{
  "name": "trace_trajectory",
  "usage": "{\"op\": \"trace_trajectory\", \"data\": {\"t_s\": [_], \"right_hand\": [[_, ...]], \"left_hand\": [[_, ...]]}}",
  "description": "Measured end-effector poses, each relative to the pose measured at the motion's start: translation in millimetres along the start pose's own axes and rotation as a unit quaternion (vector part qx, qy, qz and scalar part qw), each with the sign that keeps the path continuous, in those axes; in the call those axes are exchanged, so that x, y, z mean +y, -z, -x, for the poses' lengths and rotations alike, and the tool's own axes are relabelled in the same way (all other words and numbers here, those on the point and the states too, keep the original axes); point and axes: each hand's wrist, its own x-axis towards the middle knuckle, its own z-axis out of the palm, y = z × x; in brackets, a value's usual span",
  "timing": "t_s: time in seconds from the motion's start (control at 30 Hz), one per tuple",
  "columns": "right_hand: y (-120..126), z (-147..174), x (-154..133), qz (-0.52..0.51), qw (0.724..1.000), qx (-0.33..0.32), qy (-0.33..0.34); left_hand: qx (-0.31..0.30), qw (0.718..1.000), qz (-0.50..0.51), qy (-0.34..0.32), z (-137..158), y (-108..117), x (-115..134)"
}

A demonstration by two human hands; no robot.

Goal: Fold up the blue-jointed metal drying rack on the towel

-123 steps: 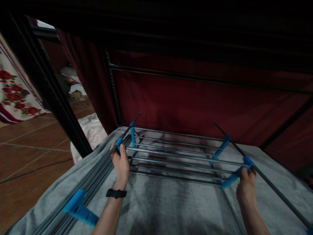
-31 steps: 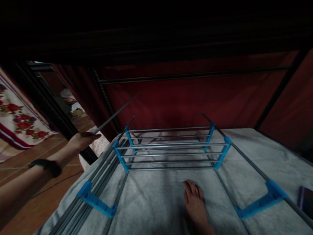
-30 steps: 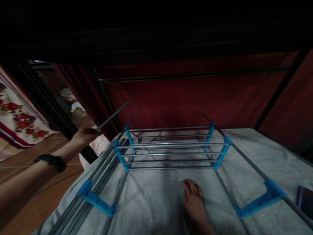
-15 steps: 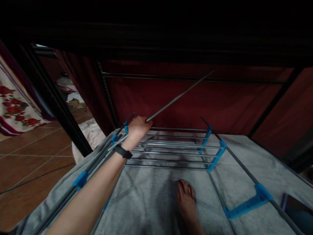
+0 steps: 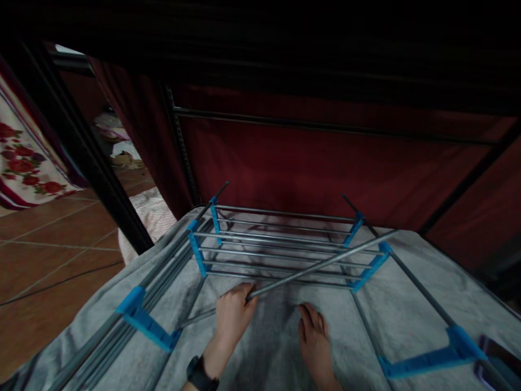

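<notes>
My left hand, with a black watch on its wrist, is wrapped round a grey metal rod. The rod slants up to the right, its far end over the right side of a rack frame. That frame has several metal bars between blue plastic brackets and lies on a grey blanket. My right hand rests low over the blanket, apart from the rod, fingers curled; whether anything is in them is hidden. A blue bracket stands left of my left hand, another blue bracket to the right.
More loose rods lie along the left side of the frame. A dark bed post rises at the left, and a dark beam crosses overhead. Red curtain hangs behind. A dark, purple-edged object sits at the lower right.
My left hand has come down and nearer with the rod, from over the frame's far left to in front of its bars. My right hand has barely moved.
</notes>
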Motion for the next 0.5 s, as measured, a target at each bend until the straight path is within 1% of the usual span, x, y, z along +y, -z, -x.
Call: {"op": "trace_trajectory", "data": {"t_s": [0.07,0.13,0.23,0.3,0.4,0.5], "right_hand": [[-2,0,5,-0.037,0.999,0.017,-0.012],[-4,0,12,-0.083,0.995,0.038,-0.039],[-4,-2,22,-0.177,0.979,0.047,-0.089],[0,-4,26,-0.244,0.961,0.045,-0.125],[12,-7,27,-0.318,0.928,0.052,-0.186],[29,-6,24,-0.380,0.891,0.043,-0.245]], "left_hand": [[-0.017,1.000,-0.006,-0.021,9,-14,-16],[-0.035,0.998,-0.010,-0.043,16,-27,-30],[-0.059,0.996,-0.017,-0.065,24,-44,-44],[-0.080,0.994,-0.023,-0.074,26,-53,-49],[-0.110,0.990,-0.034,-0.085,25,-60,-55],[-0.116,0.988,-0.046,-0.087,21,-62,-62]]}}
